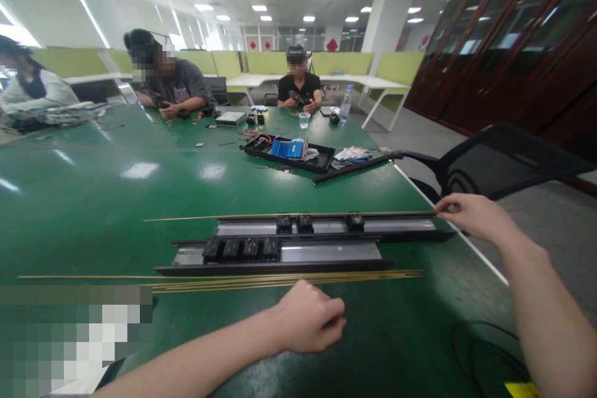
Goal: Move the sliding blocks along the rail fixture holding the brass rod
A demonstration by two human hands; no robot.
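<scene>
My right hand pinches the right end of a long thin brass strip at the table's right edge. The strip stretches left along the far side of a dark-edged metal rail, which carries several black socket modules. A shorter rail lies in front, with several black modules grouped toward its left. Loose brass strips lie side by side nearest me. Just in front of them, my left hand is curled closed, low over the table, with nothing showing in its fingers.
A black tray with a blue item and cables stands farther back, beside gloves and a black bar. A bottle and cup stand beyond. Several people sit across the table. A mesh chair is at right.
</scene>
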